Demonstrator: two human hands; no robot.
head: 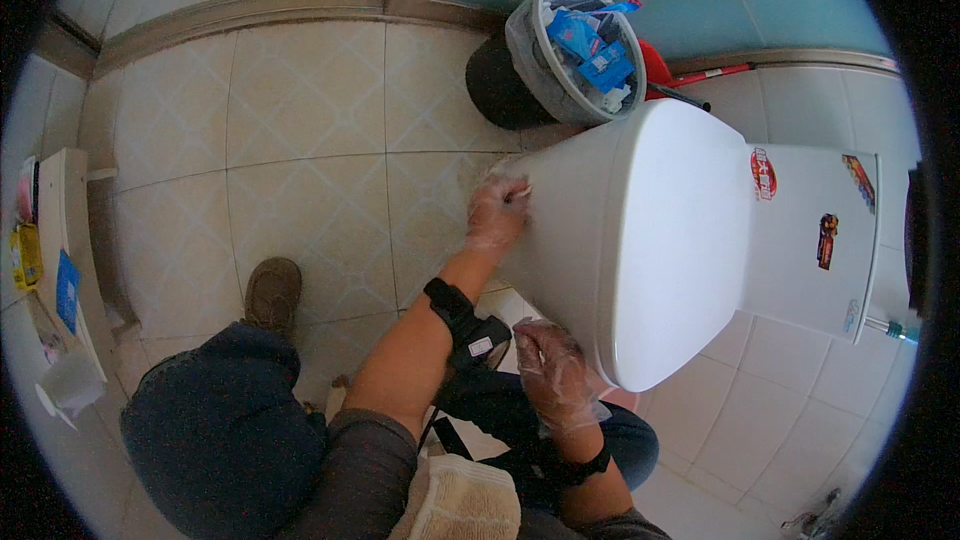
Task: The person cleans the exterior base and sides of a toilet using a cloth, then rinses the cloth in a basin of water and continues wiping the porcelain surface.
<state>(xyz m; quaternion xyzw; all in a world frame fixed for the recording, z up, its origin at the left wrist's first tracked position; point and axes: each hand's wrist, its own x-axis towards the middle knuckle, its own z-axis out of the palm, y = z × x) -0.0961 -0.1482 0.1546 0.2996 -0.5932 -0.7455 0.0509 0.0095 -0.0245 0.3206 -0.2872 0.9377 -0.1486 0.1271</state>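
Observation:
My left hand (pixel 499 211), in a clear plastic disposable glove, is curled against or just beside the front base of a white toilet (pixel 570 217). Whether those fingers hold anything cannot be made out. Nearer to me, my right hand (pixel 556 375) wears a similar glove, its fingers bent close to the near side of the bowl. Its grip is also unclear. The toilet's white lid (pixel 686 247) is down, and the tank (pixel 814 240) behind it bears several stickers. A black strap with a small device (pixel 476 341) is around my left forearm.
A lined trash bin (pixel 517 75) holding blue packets stands beyond the toilet, with a red-handled tool (pixel 712 75) behind it. At left, a ledge (pixel 71 202) carries small packages. A beige towel (pixel 469 499) lies near my lap. Tiled floor (pixel 307 90) extends to the door frame.

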